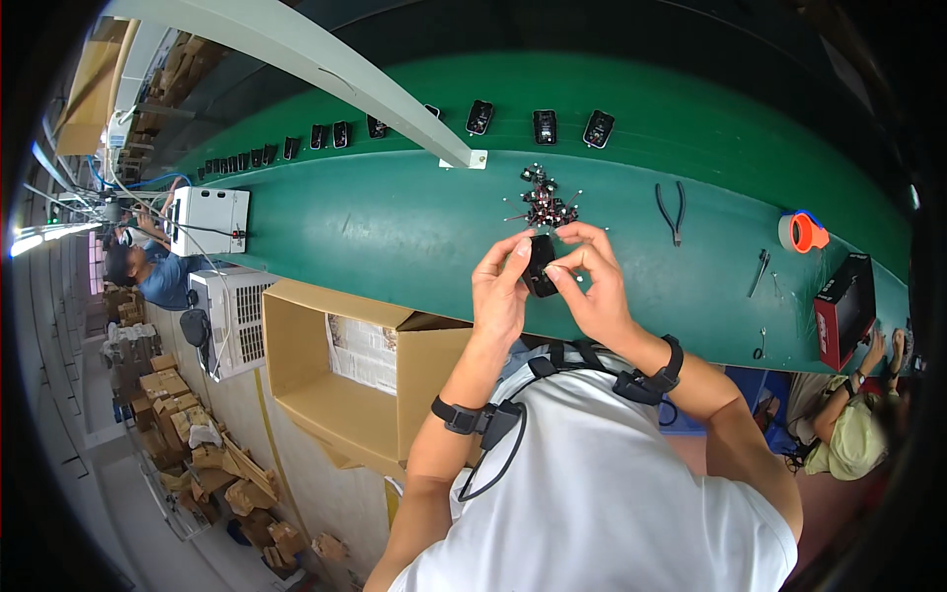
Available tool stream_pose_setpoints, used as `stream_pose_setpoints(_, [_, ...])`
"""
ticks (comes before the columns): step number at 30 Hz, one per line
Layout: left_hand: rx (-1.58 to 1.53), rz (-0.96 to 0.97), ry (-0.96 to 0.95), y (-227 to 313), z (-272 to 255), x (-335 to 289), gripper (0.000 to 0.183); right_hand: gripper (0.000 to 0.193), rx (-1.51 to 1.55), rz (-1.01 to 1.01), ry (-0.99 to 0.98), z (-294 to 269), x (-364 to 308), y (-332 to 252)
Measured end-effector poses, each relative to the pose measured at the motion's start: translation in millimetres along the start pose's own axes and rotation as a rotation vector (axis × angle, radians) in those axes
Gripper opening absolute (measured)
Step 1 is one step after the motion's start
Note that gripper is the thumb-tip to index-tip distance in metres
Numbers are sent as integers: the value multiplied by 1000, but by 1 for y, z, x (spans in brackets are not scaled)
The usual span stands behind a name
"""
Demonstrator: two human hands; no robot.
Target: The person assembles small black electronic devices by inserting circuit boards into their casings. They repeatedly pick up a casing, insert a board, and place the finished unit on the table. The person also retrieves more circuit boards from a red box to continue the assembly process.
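Note:
Over the green worktable [395, 237], I hold a small black plastic housing [540, 268] in front of my chest. My left hand [501, 291] pinches its left side between thumb and fingers. Thumb and bent fingers of my right hand [598, 288] press at its right side and upper edge. Whether a tiny part sits between the right fingertips is too small to tell. Just beyond both hands lies a pile of small black parts with thin dark and red wires [546, 200].
Pliers [676, 217], an orange tape roll [809, 233], tweezers [760, 273], scissors [759, 345] and a black-red box [845, 311] lie rightward. Black housings [545, 125] line the far green strip. A metal post [395, 99] stands ahead; a cardboard box [345, 414] sits left. People work at both ends.

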State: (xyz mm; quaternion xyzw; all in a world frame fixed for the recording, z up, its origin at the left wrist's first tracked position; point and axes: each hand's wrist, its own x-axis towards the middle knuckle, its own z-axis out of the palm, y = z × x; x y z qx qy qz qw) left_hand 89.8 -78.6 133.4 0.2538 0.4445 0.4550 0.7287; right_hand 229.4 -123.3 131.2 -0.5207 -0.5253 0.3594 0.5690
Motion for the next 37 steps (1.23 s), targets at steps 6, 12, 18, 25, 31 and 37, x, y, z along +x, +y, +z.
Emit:
stream_pose_setpoints(6, [0, 19, 27, 2, 7, -2, 24, 13, 44, 20, -22, -2, -2, 1])
stream_pose_setpoints(12, [105, 51, 11, 1, 9, -1, 23, 12, -132, -113, -84, -13, 3, 3])
stream_pose_setpoints(18, [152, -7, 67, 0, 9, 1, 22, 23, -108, -106, -261, -30, 3, 1])
stream_pose_setpoints(25, [303, -38, 109, -14, 12, 3, 27, 26, -76, -18, -280, -33, -3, 13])
stream_pose_setpoints(31, [508, 27, 98, -10, 13, 1, 37, 18, 846, 568, -363, -39, -15, 57])
stream_pose_setpoints(37, [775, 202, -28, -8, -14, -13, 30, 38, 1329, 769, -388, -34, -13, 75])
